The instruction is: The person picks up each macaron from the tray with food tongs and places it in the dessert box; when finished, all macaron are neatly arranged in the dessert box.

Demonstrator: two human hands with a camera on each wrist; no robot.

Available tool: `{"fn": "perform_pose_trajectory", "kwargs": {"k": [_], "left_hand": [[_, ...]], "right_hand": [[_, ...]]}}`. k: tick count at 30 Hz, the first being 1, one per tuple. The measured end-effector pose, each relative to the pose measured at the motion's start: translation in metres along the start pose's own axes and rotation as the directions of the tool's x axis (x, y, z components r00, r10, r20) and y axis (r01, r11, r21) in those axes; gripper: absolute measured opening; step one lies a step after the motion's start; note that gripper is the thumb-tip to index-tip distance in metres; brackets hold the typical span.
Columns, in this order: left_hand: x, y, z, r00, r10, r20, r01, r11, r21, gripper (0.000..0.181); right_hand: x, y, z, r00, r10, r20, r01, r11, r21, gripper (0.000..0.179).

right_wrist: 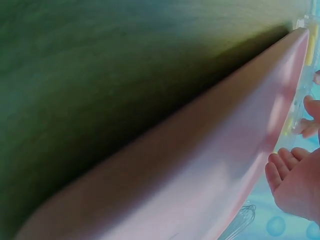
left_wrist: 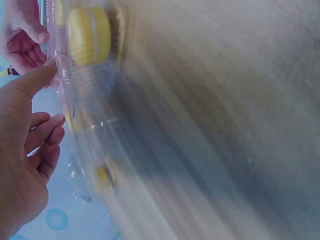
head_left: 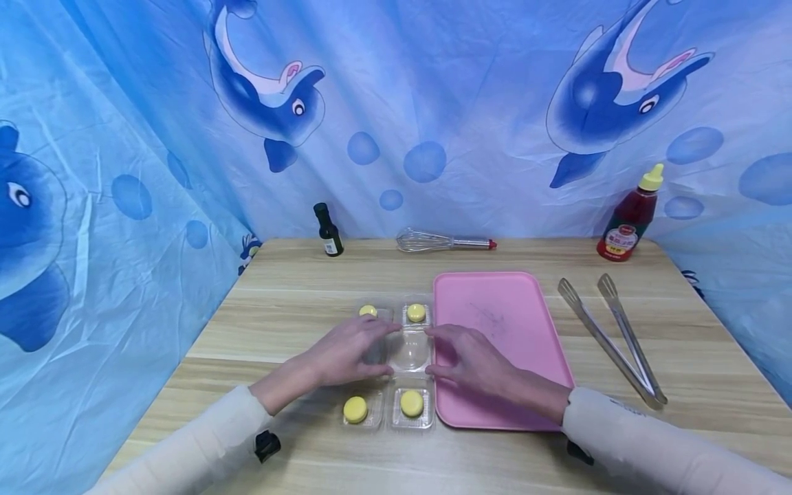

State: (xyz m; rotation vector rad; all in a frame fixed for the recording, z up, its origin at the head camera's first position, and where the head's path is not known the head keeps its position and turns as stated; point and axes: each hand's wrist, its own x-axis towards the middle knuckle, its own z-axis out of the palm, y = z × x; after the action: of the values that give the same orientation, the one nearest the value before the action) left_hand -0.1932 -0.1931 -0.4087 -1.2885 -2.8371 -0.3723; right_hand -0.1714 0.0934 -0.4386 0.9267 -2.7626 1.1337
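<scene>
Both hands reach over several clear plastic boxes holding yellow macarons. My left hand (head_left: 355, 349) is at the left side of a clear box (head_left: 410, 349) in the middle row, thumb and fingers spread apart near its edge. Opposite it, my right hand (head_left: 473, 357) has its fingertips by the box's right edge, above the pink tray (head_left: 495, 302). Whether the fingertips press on the plastic is hard to tell. One macaron (head_left: 412, 403) sits in the front box, another macaron (head_left: 355, 410) to its left. In the left wrist view, a macaron (left_wrist: 90, 36) shows through clear plastic.
Metal tongs (head_left: 612, 337) lie right of the tray. At the table's back are a whisk (head_left: 442, 241), a small dark bottle (head_left: 328, 232) and a red sauce bottle (head_left: 628, 220). A blue dolphin curtain (head_left: 396, 103) hangs behind the wooden table (head_left: 272, 302).
</scene>
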Motion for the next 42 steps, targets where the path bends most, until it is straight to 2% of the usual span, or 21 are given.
{"fn": "perform_pose_trajectory", "kwargs": {"k": [4, 7, 9, 12, 16, 22, 24, 26, 28, 30, 33, 35, 37, 40, 42], "left_hand": [[0.001, -0.002, -0.005, 0.999, 0.013, -0.034, -0.013, 1.000, -0.007, 0.077], [0.001, -0.002, -0.009, 0.998, 0.039, -0.057, -0.038, 0.999, 0.019, 0.077], [0.001, -0.002, -0.012, 0.992, 0.085, -0.092, -0.081, 0.995, 0.051, 0.079], [0.002, -0.002, -0.016, 0.974, 0.165, -0.152, -0.151, 0.983, 0.100, 0.079], [0.003, -0.001, -0.018, 0.948, 0.242, -0.206, -0.216, 0.967, 0.138, 0.081], [0.005, 0.001, -0.020, 0.915, 0.313, -0.255, -0.272, 0.944, 0.185, 0.079], [0.006, 0.003, -0.020, 0.910, 0.317, -0.268, -0.277, 0.945, 0.175, 0.075], [0.006, 0.005, -0.021, 0.917, 0.293, -0.271, -0.266, 0.955, 0.134, 0.063], [0.006, 0.007, -0.021, 0.934, 0.246, -0.259, -0.237, 0.969, 0.063, 0.047], [0.005, 0.010, -0.022, 0.959, 0.177, -0.223, -0.188, 0.982, -0.030, 0.037], [0.004, 0.014, -0.023, 0.989, 0.068, -0.130, -0.091, 0.979, -0.184, 0.041], [0.003, 0.016, -0.024, 0.998, 0.008, -0.063, -0.026, 0.959, -0.283, 0.046], [0.003, 0.018, -0.025, 0.999, -0.036, -0.003, 0.032, 0.927, -0.375, 0.048], [0.003, 0.020, -0.027, 0.995, -0.063, 0.072, 0.091, 0.866, -0.491, 0.051], [0.004, 0.021, -0.028, 0.992, -0.065, 0.112, 0.116, 0.830, -0.545, 0.052]], "right_hand": [[-0.001, -0.001, -0.005, 1.000, 0.007, -0.012, -0.006, 0.998, 0.056, 0.065], [-0.001, -0.001, -0.009, 0.999, 0.043, -0.016, -0.040, 0.986, 0.163, 0.060], [0.000, -0.002, -0.010, 0.997, 0.076, -0.015, -0.069, 0.964, 0.258, 0.057], [0.003, -0.005, -0.012, 0.992, 0.125, -0.009, -0.110, 0.906, 0.409, 0.055], [0.005, -0.009, -0.016, 0.981, 0.195, 0.002, -0.168, 0.840, 0.517, 0.037], [0.007, -0.012, -0.023, 0.964, 0.265, -0.003, -0.215, 0.789, 0.575, 0.011], [0.006, -0.012, -0.024, 0.965, 0.260, -0.017, -0.203, 0.792, 0.576, 0.009], [0.005, -0.013, -0.024, 0.970, 0.240, -0.038, -0.176, 0.802, 0.571, 0.009], [0.004, -0.014, -0.023, 0.976, 0.203, -0.077, -0.132, 0.837, 0.531, 0.012], [0.003, -0.016, -0.021, 0.979, 0.156, -0.128, -0.075, 0.870, 0.487, 0.017], [0.001, -0.018, -0.019, 0.973, 0.052, -0.227, 0.040, 0.923, 0.382, 0.026], [0.000, -0.019, -0.016, 0.955, -0.050, -0.292, 0.141, 0.943, 0.301, 0.031], [0.000, -0.019, -0.014, 0.925, -0.150, -0.350, 0.227, 0.955, 0.191, 0.035], [-0.002, -0.018, -0.011, 0.874, -0.271, -0.403, 0.315, 0.948, 0.047, 0.036], [-0.003, -0.017, -0.009, 0.859, -0.307, -0.410, 0.337, 0.942, -0.001, 0.035]]}}
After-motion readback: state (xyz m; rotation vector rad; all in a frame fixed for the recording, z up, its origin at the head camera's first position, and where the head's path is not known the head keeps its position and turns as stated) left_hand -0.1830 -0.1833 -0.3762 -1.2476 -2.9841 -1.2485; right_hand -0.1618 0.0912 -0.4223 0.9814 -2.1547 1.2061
